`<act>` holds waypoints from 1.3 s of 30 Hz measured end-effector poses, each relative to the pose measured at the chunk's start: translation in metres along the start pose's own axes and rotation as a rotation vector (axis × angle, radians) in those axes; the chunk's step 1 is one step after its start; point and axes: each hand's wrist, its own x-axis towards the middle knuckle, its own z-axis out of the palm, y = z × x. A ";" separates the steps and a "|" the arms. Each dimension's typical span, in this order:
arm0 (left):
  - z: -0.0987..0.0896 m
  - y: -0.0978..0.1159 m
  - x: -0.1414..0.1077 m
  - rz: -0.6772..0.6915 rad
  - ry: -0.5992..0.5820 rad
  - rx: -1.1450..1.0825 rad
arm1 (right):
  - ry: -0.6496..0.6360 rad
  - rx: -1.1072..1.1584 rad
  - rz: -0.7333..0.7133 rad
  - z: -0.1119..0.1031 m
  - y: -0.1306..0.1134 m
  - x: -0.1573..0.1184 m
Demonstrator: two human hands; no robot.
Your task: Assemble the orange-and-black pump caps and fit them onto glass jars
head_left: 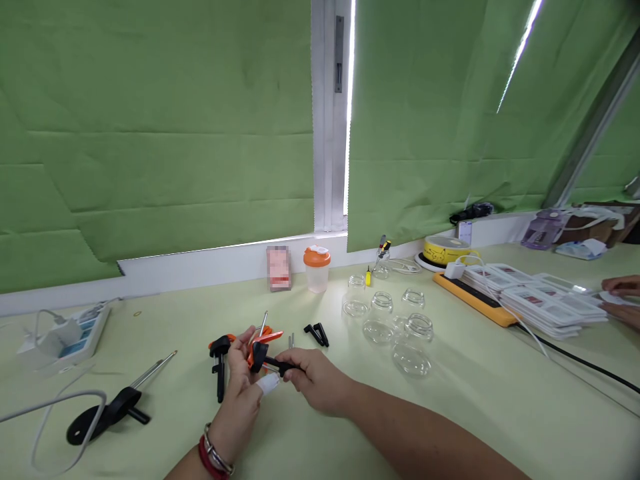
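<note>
Your right forearm [415, 423] leads to your right hand [320, 383], pinching the orange-and-black tool [259, 358] by its dark stem; your left hand [237, 400] cradles its other end, above the table [480, 413], left of the glass jars [411, 359]. It looks light, stiff and smooth, easiest held by that stem. Fingers hide part, blurring where its orange pieces end.

Green blinds [160, 147] — orange-lidded cup [317, 272] — purple bottle [543, 231]

Four clear jars [411, 353], one jar of tools [382, 269], two loose black pegs [321, 334], one cup [317, 273], one yellow roll [446, 251], one purple bottle [544, 230], one phone [465, 231].
</note>
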 end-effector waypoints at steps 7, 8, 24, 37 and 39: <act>-0.003 -0.006 -0.003 0.301 -0.054 0.326 | -0.061 0.583 0.177 0.014 0.005 0.006; -0.003 -0.005 -0.003 0.319 -0.059 0.377 | -0.064 0.626 0.201 0.015 0.005 0.006; -0.010 -0.003 0.003 0.402 -0.088 0.811 | -0.094 0.834 0.203 0.013 0.002 0.003; -0.002 -0.001 -0.001 0.610 -0.066 1.117 | -0.112 0.976 0.205 0.020 0.003 0.004; -0.002 0.001 -0.002 0.623 -0.053 1.084 | -0.126 0.993 0.206 0.020 0.002 0.003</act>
